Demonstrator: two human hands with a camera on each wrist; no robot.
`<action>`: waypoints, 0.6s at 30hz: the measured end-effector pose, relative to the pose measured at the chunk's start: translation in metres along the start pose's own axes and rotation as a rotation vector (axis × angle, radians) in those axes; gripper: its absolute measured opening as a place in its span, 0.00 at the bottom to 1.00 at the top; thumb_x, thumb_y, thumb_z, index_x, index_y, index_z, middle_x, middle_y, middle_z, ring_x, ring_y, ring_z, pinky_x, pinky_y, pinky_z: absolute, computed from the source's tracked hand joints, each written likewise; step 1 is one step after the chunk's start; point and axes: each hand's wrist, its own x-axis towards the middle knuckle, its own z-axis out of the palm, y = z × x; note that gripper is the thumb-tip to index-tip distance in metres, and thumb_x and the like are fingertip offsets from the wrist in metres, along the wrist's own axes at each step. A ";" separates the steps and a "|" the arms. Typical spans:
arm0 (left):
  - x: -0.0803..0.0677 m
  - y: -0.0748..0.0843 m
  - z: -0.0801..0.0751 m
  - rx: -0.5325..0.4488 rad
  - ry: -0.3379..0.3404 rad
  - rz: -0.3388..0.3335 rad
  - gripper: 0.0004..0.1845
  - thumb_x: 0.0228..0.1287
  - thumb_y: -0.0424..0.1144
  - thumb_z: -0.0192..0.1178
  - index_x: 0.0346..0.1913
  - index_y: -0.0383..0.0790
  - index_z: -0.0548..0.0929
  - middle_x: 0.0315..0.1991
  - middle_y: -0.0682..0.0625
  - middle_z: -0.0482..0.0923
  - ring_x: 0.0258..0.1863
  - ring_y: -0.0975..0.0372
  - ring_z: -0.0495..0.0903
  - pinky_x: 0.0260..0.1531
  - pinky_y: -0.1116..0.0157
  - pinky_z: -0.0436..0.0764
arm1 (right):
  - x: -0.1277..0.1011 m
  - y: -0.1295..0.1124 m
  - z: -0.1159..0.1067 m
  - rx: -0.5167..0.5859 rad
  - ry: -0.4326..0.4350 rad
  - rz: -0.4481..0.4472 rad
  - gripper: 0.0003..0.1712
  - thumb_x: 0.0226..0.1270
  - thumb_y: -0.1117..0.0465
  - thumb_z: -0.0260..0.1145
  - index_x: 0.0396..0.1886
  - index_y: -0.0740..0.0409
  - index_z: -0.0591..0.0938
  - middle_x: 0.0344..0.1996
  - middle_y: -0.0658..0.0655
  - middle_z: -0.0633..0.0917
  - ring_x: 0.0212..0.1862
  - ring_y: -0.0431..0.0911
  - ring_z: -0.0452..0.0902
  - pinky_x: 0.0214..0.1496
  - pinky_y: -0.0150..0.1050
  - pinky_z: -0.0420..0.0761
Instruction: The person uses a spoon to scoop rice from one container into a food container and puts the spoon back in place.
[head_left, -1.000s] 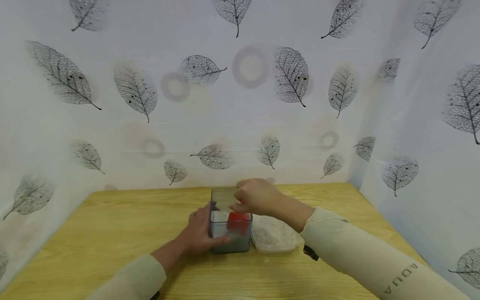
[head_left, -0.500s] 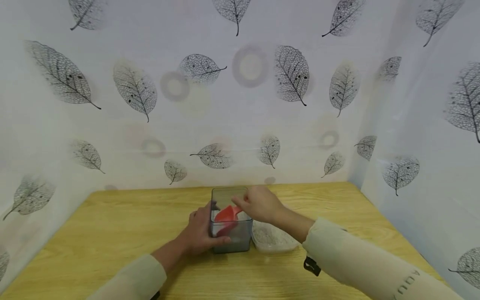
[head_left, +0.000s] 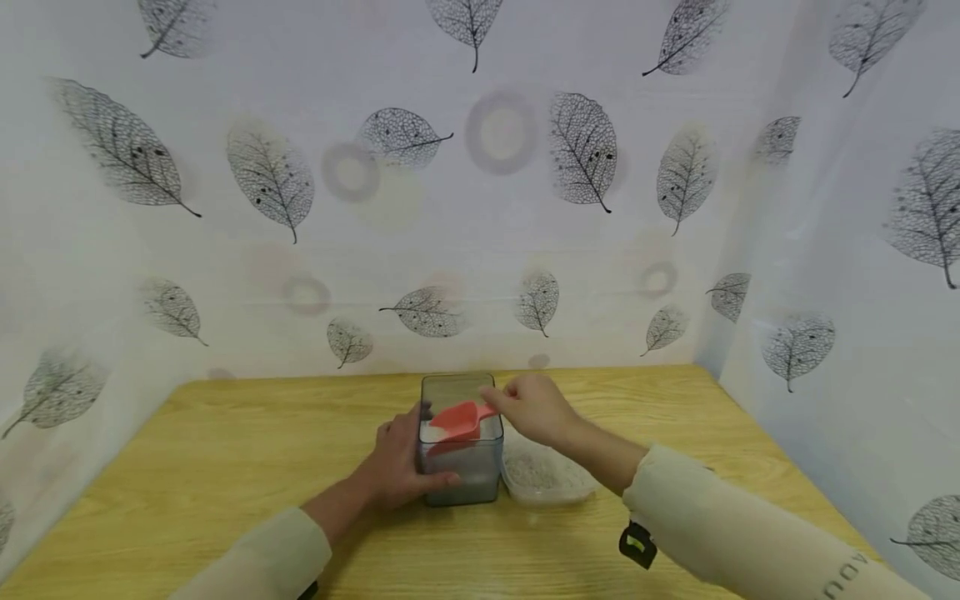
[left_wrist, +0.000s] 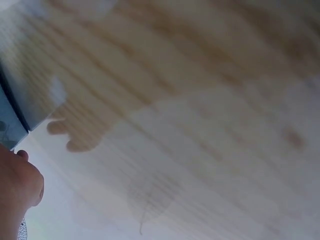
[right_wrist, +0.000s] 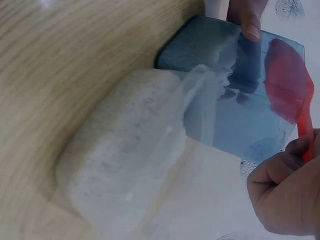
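Red scoop over tinted square container on worktop.
Right hand [head_left: 534, 408] grip pinches red scoop [head_left: 457, 419] handle; left hand [head_left: 397, 467] grip curls around tinted container [head_left: 457, 475]; rice tub [head_left: 543, 479] just beside.

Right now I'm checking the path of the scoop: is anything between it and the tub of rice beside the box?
Only the box's own right wall. The right hand holds the red scoop inside the tinted box, so the scoop must rise over that wall to reach the rice tub, which looks uncovered.

A blurred wooden table [left_wrist: 190, 75] fills the view; the container's [left_wrist: 12, 117] blue-grey edge sits left, the left hand [left_wrist: 17, 192] just below it.
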 end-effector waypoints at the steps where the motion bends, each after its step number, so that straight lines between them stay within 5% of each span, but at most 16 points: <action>1: 0.000 0.000 0.000 0.003 0.002 -0.001 0.56 0.47 0.69 0.69 0.71 0.38 0.60 0.57 0.49 0.73 0.58 0.55 0.70 0.63 0.45 0.58 | -0.001 0.002 0.000 0.031 0.000 0.024 0.33 0.74 0.47 0.60 0.08 0.49 0.62 0.07 0.45 0.57 0.14 0.39 0.49 0.21 0.34 0.56; 12: 0.002 -0.004 0.003 -0.030 0.001 0.016 0.49 0.47 0.69 0.69 0.68 0.51 0.60 0.56 0.55 0.73 0.56 0.59 0.68 0.62 0.46 0.56 | -0.008 0.020 0.012 0.313 0.105 0.157 0.33 0.73 0.47 0.61 0.09 0.50 0.62 0.09 0.45 0.59 0.15 0.39 0.51 0.18 0.33 0.54; 18: 0.002 -0.006 0.004 -0.037 0.007 0.020 0.53 0.47 0.67 0.70 0.71 0.48 0.58 0.58 0.53 0.73 0.57 0.57 0.68 0.62 0.46 0.55 | -0.008 0.026 0.013 0.382 0.127 0.184 0.30 0.74 0.47 0.60 0.11 0.51 0.66 0.09 0.45 0.61 0.14 0.39 0.54 0.17 0.33 0.56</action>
